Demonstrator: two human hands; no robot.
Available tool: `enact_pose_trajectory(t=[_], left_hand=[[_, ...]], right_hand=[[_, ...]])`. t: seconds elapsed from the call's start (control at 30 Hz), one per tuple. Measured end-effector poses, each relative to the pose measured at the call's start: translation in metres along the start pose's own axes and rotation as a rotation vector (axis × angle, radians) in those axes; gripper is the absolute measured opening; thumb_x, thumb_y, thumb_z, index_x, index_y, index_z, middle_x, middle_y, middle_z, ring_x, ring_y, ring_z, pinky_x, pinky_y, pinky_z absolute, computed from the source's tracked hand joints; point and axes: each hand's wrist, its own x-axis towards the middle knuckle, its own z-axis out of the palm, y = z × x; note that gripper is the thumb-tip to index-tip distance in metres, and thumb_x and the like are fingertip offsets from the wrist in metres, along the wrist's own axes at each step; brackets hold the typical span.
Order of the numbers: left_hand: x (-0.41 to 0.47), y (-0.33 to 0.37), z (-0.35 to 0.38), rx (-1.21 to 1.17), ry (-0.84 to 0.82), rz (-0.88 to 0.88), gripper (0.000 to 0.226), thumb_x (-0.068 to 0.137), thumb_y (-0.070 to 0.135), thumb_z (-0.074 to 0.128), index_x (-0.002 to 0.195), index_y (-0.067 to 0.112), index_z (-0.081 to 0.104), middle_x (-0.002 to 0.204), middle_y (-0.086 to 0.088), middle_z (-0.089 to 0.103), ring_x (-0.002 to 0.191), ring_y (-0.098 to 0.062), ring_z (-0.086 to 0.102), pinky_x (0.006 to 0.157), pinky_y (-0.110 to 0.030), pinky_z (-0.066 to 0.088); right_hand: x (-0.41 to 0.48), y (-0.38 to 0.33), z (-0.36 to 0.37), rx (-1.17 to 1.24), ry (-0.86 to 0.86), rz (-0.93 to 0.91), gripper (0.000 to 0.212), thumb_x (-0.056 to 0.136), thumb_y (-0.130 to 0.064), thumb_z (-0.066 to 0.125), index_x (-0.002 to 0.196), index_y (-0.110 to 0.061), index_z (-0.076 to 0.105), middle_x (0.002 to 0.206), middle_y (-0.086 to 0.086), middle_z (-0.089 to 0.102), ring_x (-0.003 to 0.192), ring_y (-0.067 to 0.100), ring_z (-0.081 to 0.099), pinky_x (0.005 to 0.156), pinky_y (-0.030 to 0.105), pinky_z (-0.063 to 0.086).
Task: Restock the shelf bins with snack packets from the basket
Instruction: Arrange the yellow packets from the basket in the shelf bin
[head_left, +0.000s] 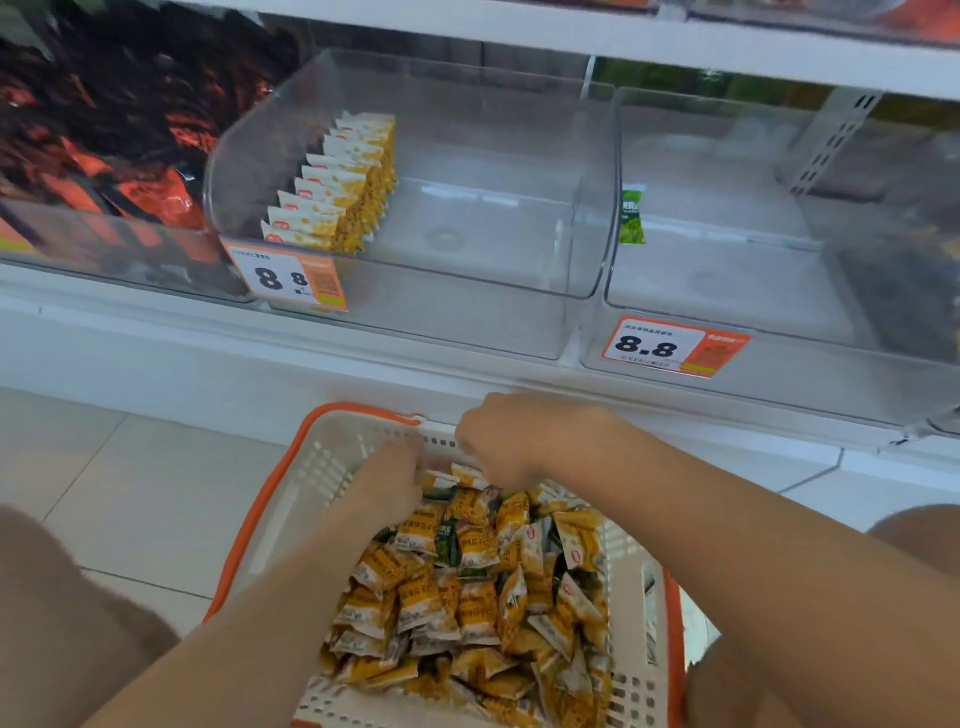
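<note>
A white perforated plastic basket (306, 483) with an orange rim sits on pale floor tiles (130, 493) below a white shelf (208, 353); it is heaped with small, crinkled yellow snack packets (467, 597), pillow-shaped with crimped ends. Both your bare hands reach into its far end; your right hand (501, 441) is curled knuckles-up, its fingers closed round packets at the top of the heap; your left hand (387, 486) lies just beside it, fingertips buried among the packets, so its grip cannot be told. Above, the middle bin (493, 234), smooth clear plastic with rounded corners, holds one upright row of yellow-and-white packets (337, 187) against its left wall; the right bin (727, 260), also clear, holds a single green packet (632, 215); the left bin (104, 254) is full of glossy black-and-orange packs (130, 130). Orange-edged price tags (288, 278) read 8.8.
</note>
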Motion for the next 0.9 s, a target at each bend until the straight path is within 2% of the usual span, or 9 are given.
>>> enact_pose_trajectory(t=[0.07,0.13,0.23,0.37,0.47,0.6,0.7,0.8,0.9], left_hand=[[-0.004,0.002,-0.007,-0.14,0.029,0.031,0.008,0.1,0.003,0.048,0.099,0.011,0.048,0.08,-0.004,0.054,0.072,-0.023,0.049,0.059,-0.032,0.033],[-0.005,0.006,-0.017,-0.267,0.1,0.038,0.004,0.104,0.01,0.049,0.103,0.014,0.05,0.08,-0.006,0.059,0.073,-0.028,0.059,0.06,-0.035,0.043],[-0.009,0.017,-0.037,-0.474,0.19,-0.005,0.006,0.106,0.021,0.054,0.1,0.024,0.052,0.085,-0.011,0.066,0.072,-0.03,0.069,0.066,-0.054,0.059],[-0.031,0.05,-0.075,-0.763,0.24,-0.023,0.013,0.108,0.023,0.052,0.106,0.012,0.059,0.097,-0.017,0.072,0.075,-0.033,0.074,0.061,-0.046,0.063],[-0.053,0.073,-0.101,-0.986,0.197,-0.071,0.019,0.107,0.02,0.057,0.107,0.004,0.068,0.089,-0.022,0.074,0.071,-0.031,0.074,0.06,-0.038,0.062],[-0.072,0.088,-0.137,-1.175,0.099,-0.089,0.022,0.105,0.015,0.057,0.098,0.001,0.072,0.086,-0.021,0.074,0.071,-0.025,0.074,0.066,-0.035,0.064],[-0.078,0.092,-0.172,-1.056,0.06,-0.11,0.022,0.104,0.021,0.055,0.098,0.009,0.073,0.083,-0.011,0.071,0.066,-0.02,0.071,0.061,-0.031,0.062],[-0.079,0.096,-0.205,-0.892,0.064,0.002,0.024,0.104,0.023,0.054,0.111,0.016,0.075,0.098,-0.008,0.072,0.08,-0.021,0.069,0.073,-0.038,0.064],[-0.084,0.097,-0.224,-0.816,0.036,0.176,0.022,0.098,0.016,0.06,0.108,0.022,0.079,0.1,-0.006,0.075,0.092,-0.018,0.067,0.092,-0.041,0.058]], right_hand=[[-0.002,0.003,-0.002,0.005,0.0,-0.015,0.015,0.093,-0.008,0.056,0.107,-0.014,0.06,0.102,0.007,0.057,0.078,0.024,0.06,0.06,0.035,0.05],[-0.005,0.007,-0.004,0.067,0.019,-0.028,0.028,0.094,-0.017,0.058,0.121,-0.017,0.063,0.116,0.01,0.062,0.094,0.028,0.066,0.075,0.043,0.059],[-0.019,0.015,-0.007,0.201,0.12,-0.1,0.037,0.099,-0.041,0.056,0.132,-0.023,0.057,0.129,0.006,0.06,0.115,0.028,0.057,0.092,0.045,0.052],[-0.039,0.024,-0.006,0.267,0.212,-0.145,0.081,0.071,-0.057,0.087,0.133,-0.032,0.041,0.119,0.001,0.049,0.109,0.026,0.054,0.088,0.046,0.052],[-0.047,0.019,-0.008,0.286,0.334,-0.18,0.091,0.059,-0.051,0.094,0.128,-0.032,0.037,0.122,0.0,0.039,0.105,0.028,0.056,0.083,0.05,0.054],[-0.054,0.006,-0.029,0.31,0.611,-0.209,0.052,0.079,-0.032,0.083,0.119,-0.022,0.051,0.114,0.004,0.05,0.1,0.033,0.059,0.083,0.046,0.051],[-0.056,0.003,-0.048,0.421,0.764,-0.169,0.027,0.087,-0.032,0.078,0.105,-0.018,0.062,0.098,0.003,0.069,0.095,0.03,0.064,0.079,0.041,0.051],[-0.064,0.008,-0.063,0.488,0.829,-0.092,0.016,0.095,-0.029,0.071,0.102,-0.015,0.067,0.092,0.004,0.071,0.088,0.028,0.062,0.074,0.036,0.041],[-0.068,0.017,-0.074,0.556,0.806,-0.007,0.018,0.097,-0.031,0.067,0.088,-0.017,0.064,0.077,0.004,0.062,0.08,0.029,0.055,0.064,0.036,0.027]])
